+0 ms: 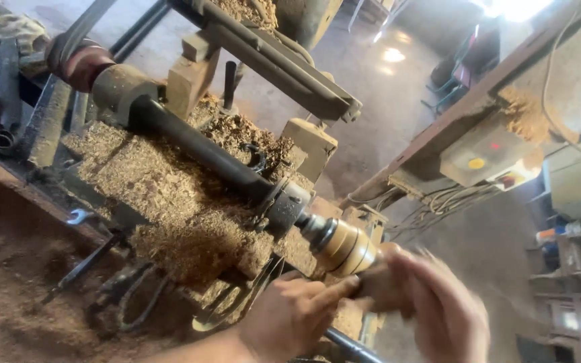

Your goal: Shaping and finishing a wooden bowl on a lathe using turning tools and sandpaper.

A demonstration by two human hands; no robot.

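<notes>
Sawdust-heaped lathe bed (169,195) | both hands (371,302) gripping turned wooden piece (347,245)

The counter (8,176) lies under heaped wood shavings (169,202), with a spanner (77,216) and dark metal tools (126,296) on it.

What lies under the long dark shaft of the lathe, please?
Under the shaft lies a thick heap of wood shavings covering the lathe bed. A wrench and dark metal tools poke out at its edge. What the shavings bury cannot be seen.
</notes>
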